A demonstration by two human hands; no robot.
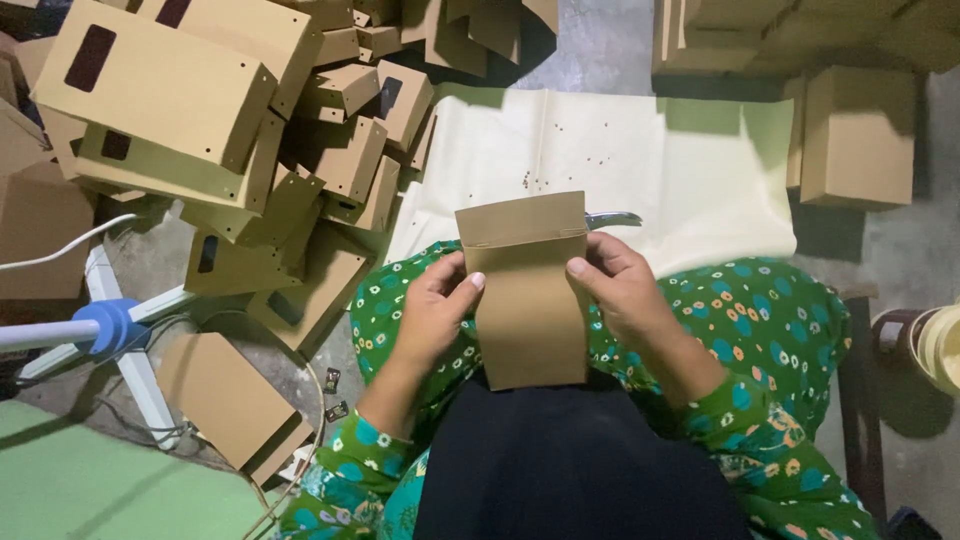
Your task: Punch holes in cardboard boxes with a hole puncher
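Observation:
A flat brown cardboard piece (528,300) with a folded top flap stands upright over my lap. My left hand (435,310) grips its left edge, thumb on the front face. My right hand (625,285) grips its right edge the same way, thumb near the fold. Behind the right hand a metal tool tip (612,218) pokes out; whether that hand holds it I cannot tell. I sit with green flowered trousers (770,320) and a dark top.
A heap of folded brown cardboard boxes (210,110) fills the upper left. A cream sheet (660,160) lies ahead on the floor. More boxes (858,135) stand at upper right. A white stand with a blue joint (105,328) and a green mat (90,480) lie at left.

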